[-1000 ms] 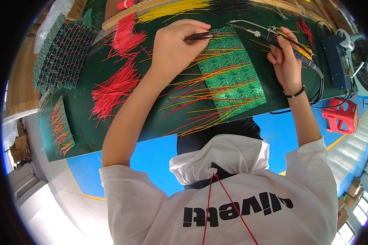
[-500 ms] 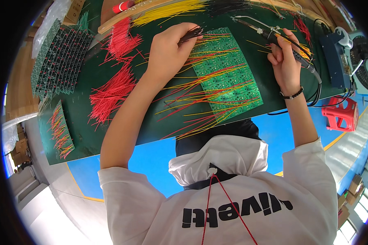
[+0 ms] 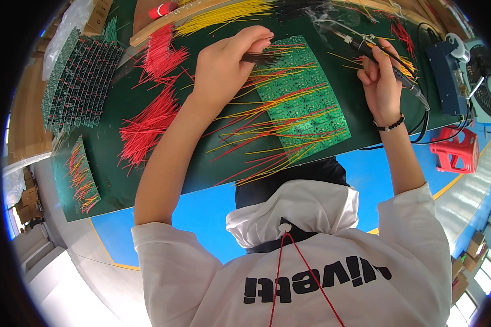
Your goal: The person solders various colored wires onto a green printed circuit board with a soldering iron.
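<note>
My left hand [image 3: 219, 68] is closed round a bundle of thin black wires [image 3: 261, 58] over the far left edge of a green circuit board panel [image 3: 304, 80]. Rows of red and yellow wires [image 3: 256, 111] stick out from that panel past its left edge. My right hand [image 3: 382, 87] grips a soldering iron [image 3: 365, 49] with a thin metal feed tube alongside. The iron's tip points away to the upper left, beyond the panel's far right corner, with smoke rising near it. Yellow wires [image 3: 405, 68] show behind the right hand; whether it touches them I cannot tell.
Red wire piles [image 3: 150, 122] lie left of the panel. Yellow wires [image 3: 223, 16] and black wires [image 3: 303, 10] lie at the back by a wooden strip [image 3: 163, 28]. Stacked boards [image 3: 82, 82] stand far left. A blue box [image 3: 444, 76] and a fan [image 3: 488, 82] are at right.
Smoke now rises by the iron's tip. My left hand has shifted slightly, and the black wires have swung down over the panel's edge. The right hand has barely moved.
</note>
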`<action>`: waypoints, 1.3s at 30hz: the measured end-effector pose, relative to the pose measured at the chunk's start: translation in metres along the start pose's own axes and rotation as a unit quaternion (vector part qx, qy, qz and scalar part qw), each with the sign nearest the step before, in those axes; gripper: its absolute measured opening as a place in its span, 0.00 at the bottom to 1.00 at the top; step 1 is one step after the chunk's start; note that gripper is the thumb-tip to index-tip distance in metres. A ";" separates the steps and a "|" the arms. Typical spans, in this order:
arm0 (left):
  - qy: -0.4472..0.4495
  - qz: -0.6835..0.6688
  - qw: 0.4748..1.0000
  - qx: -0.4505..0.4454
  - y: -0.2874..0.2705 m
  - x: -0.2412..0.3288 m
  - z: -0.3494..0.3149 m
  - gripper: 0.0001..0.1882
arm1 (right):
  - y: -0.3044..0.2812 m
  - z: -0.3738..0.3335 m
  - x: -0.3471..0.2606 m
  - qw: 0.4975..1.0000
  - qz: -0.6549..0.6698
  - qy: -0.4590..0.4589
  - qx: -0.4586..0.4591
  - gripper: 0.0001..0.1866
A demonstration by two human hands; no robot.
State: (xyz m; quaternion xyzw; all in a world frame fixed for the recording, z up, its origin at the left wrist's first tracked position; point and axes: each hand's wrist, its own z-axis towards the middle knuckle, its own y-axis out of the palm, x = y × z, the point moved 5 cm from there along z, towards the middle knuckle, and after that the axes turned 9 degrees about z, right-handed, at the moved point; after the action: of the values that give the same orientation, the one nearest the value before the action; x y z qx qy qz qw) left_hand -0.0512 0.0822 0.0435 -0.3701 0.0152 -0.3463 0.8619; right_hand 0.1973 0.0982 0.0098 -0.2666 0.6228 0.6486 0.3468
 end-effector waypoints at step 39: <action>-0.038 -0.076 0.993 -0.084 0.016 0.006 -0.004 0.11 | 0.008 -0.014 0.006 0.991 -0.106 0.073 -0.041 0.15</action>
State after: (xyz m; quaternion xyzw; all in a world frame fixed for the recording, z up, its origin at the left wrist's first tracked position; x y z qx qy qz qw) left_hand -0.0384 0.0840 0.0313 -0.4545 -0.0170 -0.3941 0.7986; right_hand 0.1861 0.0851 0.0087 -0.3918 0.5874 0.6121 0.3562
